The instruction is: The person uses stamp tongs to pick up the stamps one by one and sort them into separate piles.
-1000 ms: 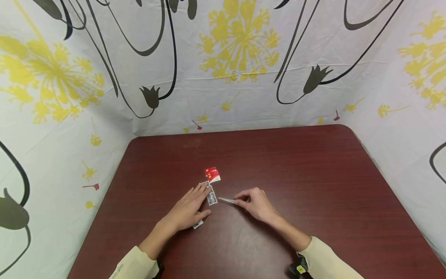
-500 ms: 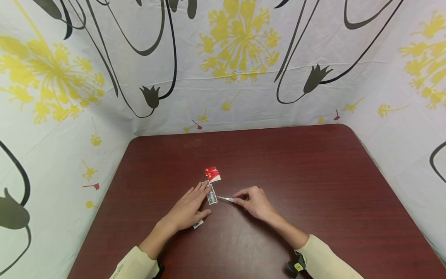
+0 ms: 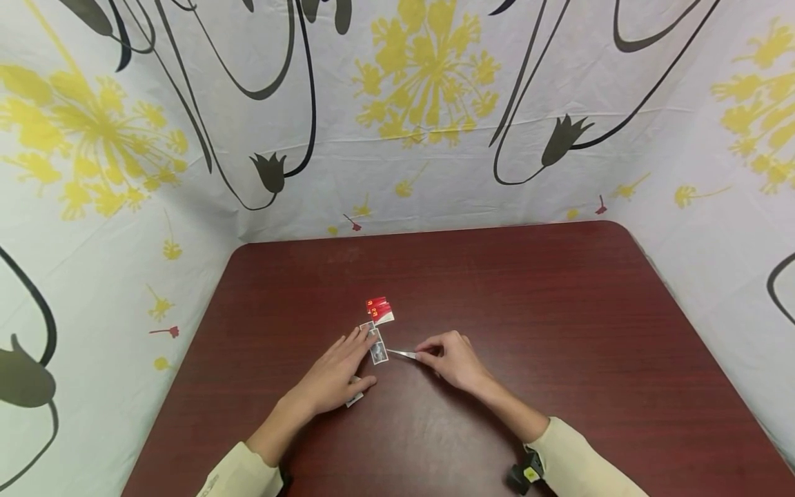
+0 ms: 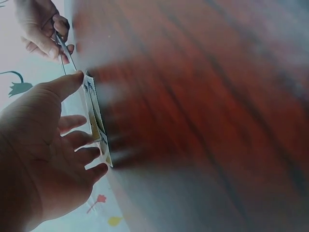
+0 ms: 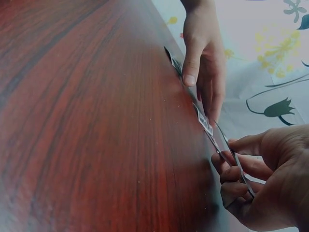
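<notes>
My left hand (image 3: pixel 333 374) lies flat with spread fingers over a strip of small white-bordered grey stamps (image 3: pixel 379 353); its fingertips cover part of them. Under the thumb and palm, the corner of another stamp-like piece (image 3: pixel 355 400) sticks out. My right hand (image 3: pixel 455 362) pinches metal tweezers (image 3: pixel 404 355) between thumb and fingers. The tweezers' tips point left, right at the strip's near right edge. In the right wrist view the two arms of the tweezers (image 5: pixel 223 134) stand apart near the stamps (image 5: pixel 205 123). Red stamp-like pieces (image 3: pixel 379 310) overlap the strip's far end.
A dark red-brown wooden table (image 3: pixel 509 290) with rounded far corners bears everything. Behind and beside it hangs white cloth (image 3: pixel 428 186) printed with yellow flowers and grey stems. A black wrist device (image 3: pixel 524 475) sits at the right sleeve.
The right hand has shifted slightly left, bringing the tweezers' tips closer to the strip's edge. The left hand has stayed in place on the stamps.
</notes>
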Tool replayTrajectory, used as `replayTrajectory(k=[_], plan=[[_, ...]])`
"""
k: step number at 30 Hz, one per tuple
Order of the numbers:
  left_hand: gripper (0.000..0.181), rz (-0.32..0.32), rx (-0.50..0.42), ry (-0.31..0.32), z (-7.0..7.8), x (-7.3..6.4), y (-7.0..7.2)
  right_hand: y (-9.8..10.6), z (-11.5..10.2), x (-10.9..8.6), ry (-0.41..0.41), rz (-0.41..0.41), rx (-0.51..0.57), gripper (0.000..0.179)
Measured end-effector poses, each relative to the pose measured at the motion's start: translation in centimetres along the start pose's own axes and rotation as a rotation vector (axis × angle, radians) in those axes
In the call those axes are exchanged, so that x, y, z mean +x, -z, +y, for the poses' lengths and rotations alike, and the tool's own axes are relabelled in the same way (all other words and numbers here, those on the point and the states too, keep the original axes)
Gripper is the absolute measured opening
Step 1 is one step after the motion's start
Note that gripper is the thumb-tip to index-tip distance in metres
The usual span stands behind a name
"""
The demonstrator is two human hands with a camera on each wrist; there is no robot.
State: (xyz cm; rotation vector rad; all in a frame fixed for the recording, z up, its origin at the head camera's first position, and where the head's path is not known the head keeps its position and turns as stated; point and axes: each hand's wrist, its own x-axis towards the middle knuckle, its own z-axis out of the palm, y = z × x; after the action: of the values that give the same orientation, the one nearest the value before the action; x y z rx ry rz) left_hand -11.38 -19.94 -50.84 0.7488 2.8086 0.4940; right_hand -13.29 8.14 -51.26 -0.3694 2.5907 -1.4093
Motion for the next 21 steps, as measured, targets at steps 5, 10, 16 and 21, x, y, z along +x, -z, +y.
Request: replayTrajectory(k=[5, 10, 16, 21], plan=[[0.082, 0.004, 0.016, -0.017, -0.05, -0.22, -0.03, -0.06, 0.03, 0.03, 0.000, 0.001, 0.003, 0.010], [0.082, -0.003, 0.024, -0.015, 0.01, -0.42, 0.00, -0.08, 0.00, 0.03, 0.003, 0.001, 0.007, 0.010], [0.081, -0.019, 0.014, 0.002, 0.10, -0.55, 0.05, -0.17, -0.18, 0.02, -0.011, 0.003, 0.005, 0.009], [0.081, -0.031, 0.017, 0.014, 0.10, -0.57, 0.04, -0.22, -0.34, -0.05, -0.023, -0.002, 0.003, 0.007]])
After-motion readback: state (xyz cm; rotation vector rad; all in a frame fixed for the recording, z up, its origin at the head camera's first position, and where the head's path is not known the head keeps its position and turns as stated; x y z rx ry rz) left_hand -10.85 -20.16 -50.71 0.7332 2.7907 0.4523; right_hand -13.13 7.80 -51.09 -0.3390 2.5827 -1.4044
